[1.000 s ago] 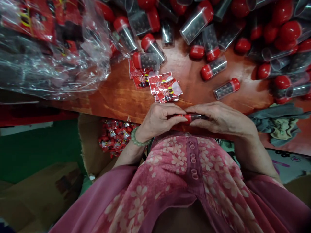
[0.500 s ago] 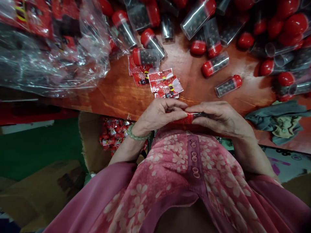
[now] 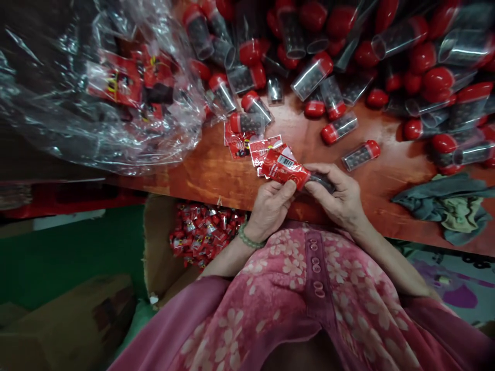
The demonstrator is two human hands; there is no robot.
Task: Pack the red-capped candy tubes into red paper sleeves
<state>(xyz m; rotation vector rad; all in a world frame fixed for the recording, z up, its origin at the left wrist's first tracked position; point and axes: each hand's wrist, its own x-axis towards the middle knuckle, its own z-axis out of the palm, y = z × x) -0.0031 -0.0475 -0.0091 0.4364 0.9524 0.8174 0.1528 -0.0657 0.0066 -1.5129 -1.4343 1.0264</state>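
In front of my body, my left hand [image 3: 273, 205] pinches the lower edge of a red printed wrapper [image 3: 282, 167] that bears a barcode. My right hand [image 3: 338, 198] grips a clear tube [image 3: 322, 181] of small dark balls. The tube's left end meets the wrapper; whether it is inside cannot be made out. Just beyond my left fingers, more flat red wrappers [image 3: 260, 149] lie on the wooden table [image 3: 204, 172]. One red-capped tube [image 3: 247, 123] rests against them, and another red-capped tube [image 3: 361, 155] lies beyond my right hand.
Many red-capped tubes [image 3: 417, 82] are heaped across the far side and right of the table. A clear plastic bag [image 3: 170, 147] with red wrappers is at far left. Below the edge, a cardboard box [image 3: 157, 247] holds red packets. A grey-green cloth [image 3: 444, 201] lies right.
The red wrapper now stands out above my hands with its barcode showing, where before my fingers mostly covered it. My left hand has turned and moved lower. The view has shifted.
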